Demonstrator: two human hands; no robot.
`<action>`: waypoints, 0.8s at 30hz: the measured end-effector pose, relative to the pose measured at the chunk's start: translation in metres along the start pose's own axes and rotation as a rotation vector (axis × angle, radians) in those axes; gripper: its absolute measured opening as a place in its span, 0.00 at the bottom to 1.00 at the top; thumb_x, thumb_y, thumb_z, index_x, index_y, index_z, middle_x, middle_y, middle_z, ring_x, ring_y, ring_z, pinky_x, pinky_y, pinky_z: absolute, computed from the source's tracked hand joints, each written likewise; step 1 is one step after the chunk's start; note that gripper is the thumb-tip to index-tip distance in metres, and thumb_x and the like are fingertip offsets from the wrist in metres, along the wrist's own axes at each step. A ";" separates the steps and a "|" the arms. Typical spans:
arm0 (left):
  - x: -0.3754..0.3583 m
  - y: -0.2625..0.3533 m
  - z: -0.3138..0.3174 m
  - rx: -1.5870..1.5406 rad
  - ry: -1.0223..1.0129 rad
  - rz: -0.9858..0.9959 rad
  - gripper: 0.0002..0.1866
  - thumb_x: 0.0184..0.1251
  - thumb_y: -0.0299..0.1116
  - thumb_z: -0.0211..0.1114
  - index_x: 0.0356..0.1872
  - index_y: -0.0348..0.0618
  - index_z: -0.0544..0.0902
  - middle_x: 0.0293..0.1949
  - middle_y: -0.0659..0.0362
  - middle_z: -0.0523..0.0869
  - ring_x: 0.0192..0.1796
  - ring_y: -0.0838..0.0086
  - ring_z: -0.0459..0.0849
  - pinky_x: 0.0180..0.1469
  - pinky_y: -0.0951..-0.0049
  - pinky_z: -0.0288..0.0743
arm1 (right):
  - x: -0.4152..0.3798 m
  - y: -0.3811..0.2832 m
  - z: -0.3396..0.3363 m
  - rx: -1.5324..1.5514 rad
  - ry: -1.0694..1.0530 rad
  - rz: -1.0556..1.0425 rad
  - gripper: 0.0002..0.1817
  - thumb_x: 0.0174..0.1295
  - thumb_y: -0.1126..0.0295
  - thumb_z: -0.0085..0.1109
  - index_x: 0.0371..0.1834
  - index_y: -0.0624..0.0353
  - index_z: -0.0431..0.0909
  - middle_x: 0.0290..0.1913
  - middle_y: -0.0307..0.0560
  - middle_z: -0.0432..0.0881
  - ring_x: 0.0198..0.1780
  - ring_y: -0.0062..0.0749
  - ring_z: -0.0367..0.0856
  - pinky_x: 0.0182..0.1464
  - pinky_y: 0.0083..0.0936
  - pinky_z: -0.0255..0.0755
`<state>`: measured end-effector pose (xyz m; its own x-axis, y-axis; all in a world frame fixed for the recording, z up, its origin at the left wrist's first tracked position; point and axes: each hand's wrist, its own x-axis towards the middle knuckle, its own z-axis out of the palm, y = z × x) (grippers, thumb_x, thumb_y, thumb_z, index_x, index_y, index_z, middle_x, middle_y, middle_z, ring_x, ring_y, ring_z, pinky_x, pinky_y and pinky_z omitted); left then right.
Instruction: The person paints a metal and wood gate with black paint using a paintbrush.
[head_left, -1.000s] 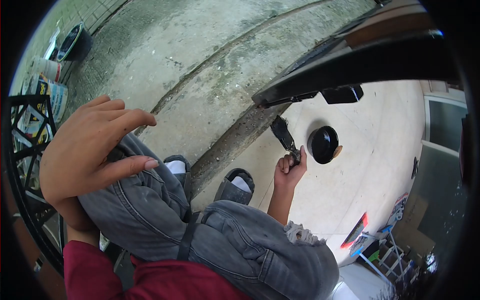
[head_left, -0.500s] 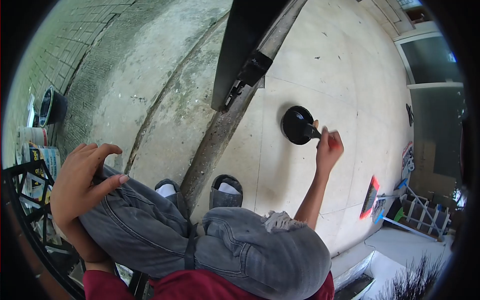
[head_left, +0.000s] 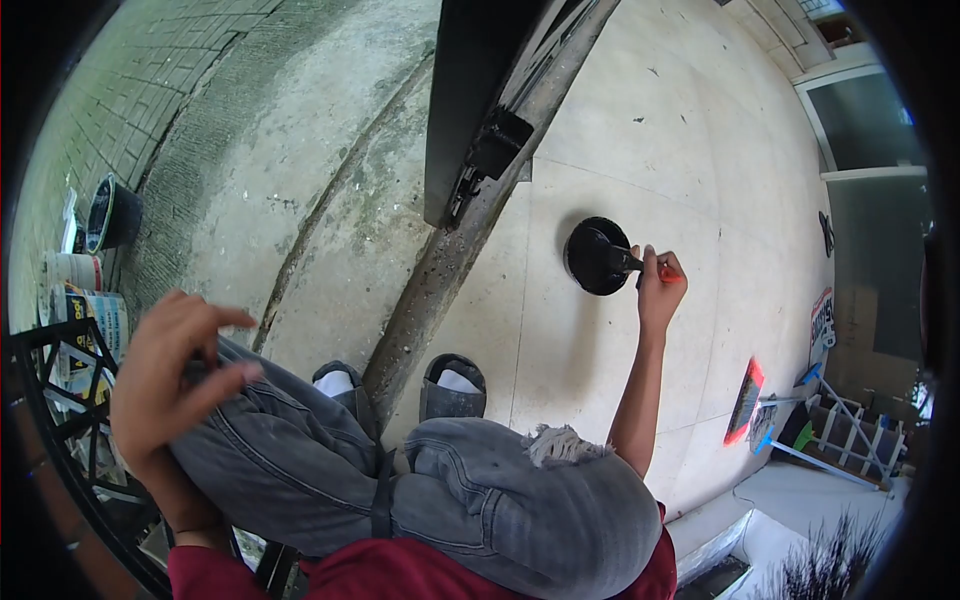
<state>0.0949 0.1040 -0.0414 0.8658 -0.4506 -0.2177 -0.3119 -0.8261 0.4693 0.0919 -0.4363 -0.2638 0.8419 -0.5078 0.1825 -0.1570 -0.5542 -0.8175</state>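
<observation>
My right hand (head_left: 657, 296) grips a paintbrush (head_left: 634, 264) whose handle ends in orange-red. Its dark head dips into a round black container (head_left: 571, 270) holding glossy black liquid, on the pale tiled floor. The fingers are right at the container's near-right rim. My left hand (head_left: 160, 380) is above my left knee, blurred, with thumb and index finger apart and nothing between them. Grey jeans (head_left: 290, 450) cover my bent legs.
A black metal panel (head_left: 475, 90) stands along a floor track (head_left: 430, 285) ahead. At the left are a dark bucket (head_left: 122, 216), a labelled tub (head_left: 108, 318) and black latticework (head_left: 55, 400). A red-edged broom head (head_left: 743, 402) and blue-ended poles (head_left: 825, 460) are at the right.
The paintbrush has tilted flatter, with more of its orange-red handle end showing beyond my right hand. My left hand has lifted slightly off the knee and blurred.
</observation>
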 end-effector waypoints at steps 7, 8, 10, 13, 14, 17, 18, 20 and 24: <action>-0.009 0.078 0.027 -0.747 -0.424 1.196 0.17 0.69 0.47 0.64 0.33 0.42 0.85 0.23 0.61 0.74 0.28 0.68 0.72 0.34 0.65 0.62 | -0.035 0.020 -0.002 0.270 0.133 0.196 0.21 0.73 0.65 0.59 0.20 0.59 0.68 0.14 0.34 0.69 0.18 0.15 0.64 0.23 0.20 0.58; -0.012 0.081 0.026 -0.860 -0.645 1.249 0.17 0.65 0.43 0.65 0.49 0.43 0.81 0.33 0.54 0.79 0.37 0.59 0.77 0.42 0.59 0.69 | -0.037 0.022 0.002 0.088 0.082 0.117 0.20 0.73 0.67 0.59 0.21 0.55 0.65 0.14 0.30 0.66 0.16 0.12 0.61 0.20 0.17 0.54; -0.017 0.085 0.038 -1.066 -0.814 1.332 0.27 0.56 0.43 0.67 0.59 0.49 0.79 0.38 0.52 0.85 0.43 0.53 0.82 0.44 0.52 0.74 | -0.039 0.022 0.002 0.161 0.172 0.104 0.20 0.73 0.67 0.59 0.21 0.56 0.65 0.14 0.31 0.67 0.16 0.12 0.61 0.20 0.17 0.55; -0.017 0.085 0.049 -1.006 -0.873 1.360 0.23 0.54 0.43 0.67 0.52 0.46 0.81 0.39 0.52 0.85 0.44 0.53 0.82 0.44 0.54 0.74 | -0.038 0.016 0.002 0.027 0.258 -0.046 0.21 0.73 0.67 0.58 0.21 0.56 0.66 0.13 0.32 0.67 0.16 0.12 0.62 0.20 0.18 0.56; -0.014 0.088 0.048 -1.089 -0.817 1.429 0.19 0.55 0.40 0.67 0.47 0.43 0.81 0.35 0.52 0.85 0.40 0.55 0.83 0.42 0.57 0.75 | -0.037 0.010 -0.001 -0.049 0.159 -0.012 0.21 0.74 0.67 0.58 0.21 0.57 0.66 0.13 0.32 0.67 0.16 0.12 0.62 0.20 0.18 0.56; 0.006 0.080 0.053 -0.920 -1.095 1.747 0.19 0.73 0.41 0.63 0.55 0.38 0.79 0.65 0.46 0.79 0.68 0.46 0.75 0.67 0.43 0.69 | -0.031 -0.001 -0.006 -0.094 0.081 -0.009 0.21 0.73 0.67 0.59 0.21 0.58 0.67 0.14 0.33 0.68 0.17 0.13 0.63 0.21 0.19 0.57; 0.002 0.078 0.048 -0.934 -1.097 1.745 0.19 0.73 0.41 0.63 0.55 0.38 0.79 0.65 0.46 0.79 0.68 0.46 0.75 0.67 0.43 0.69 | -0.031 -0.001 -0.007 -0.094 0.061 -0.030 0.21 0.73 0.67 0.59 0.21 0.59 0.67 0.14 0.34 0.68 0.17 0.13 0.63 0.21 0.19 0.57; -0.002 0.077 0.034 -1.164 -0.942 1.462 0.22 0.72 0.44 0.65 0.52 0.33 0.80 0.58 0.41 0.82 0.63 0.42 0.78 0.66 0.42 0.69 | -0.030 -0.006 -0.011 -0.095 0.045 -0.057 0.20 0.73 0.68 0.59 0.20 0.59 0.67 0.15 0.34 0.69 0.17 0.14 0.64 0.21 0.19 0.57; -0.004 0.084 0.045 -1.210 -0.772 1.742 0.26 0.67 0.48 0.70 0.52 0.32 0.81 0.53 0.41 0.85 0.56 0.51 0.84 0.59 0.51 0.76 | -0.034 -0.013 -0.005 -0.152 -0.028 -0.014 0.20 0.73 0.69 0.59 0.21 0.60 0.67 0.15 0.35 0.70 0.18 0.13 0.64 0.22 0.19 0.57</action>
<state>0.0475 0.0209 -0.0398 -0.2606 -0.5278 0.8084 0.2111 0.7859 0.5812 0.0623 -0.4153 -0.2567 0.8581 -0.4821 0.1766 -0.2199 -0.6559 -0.7221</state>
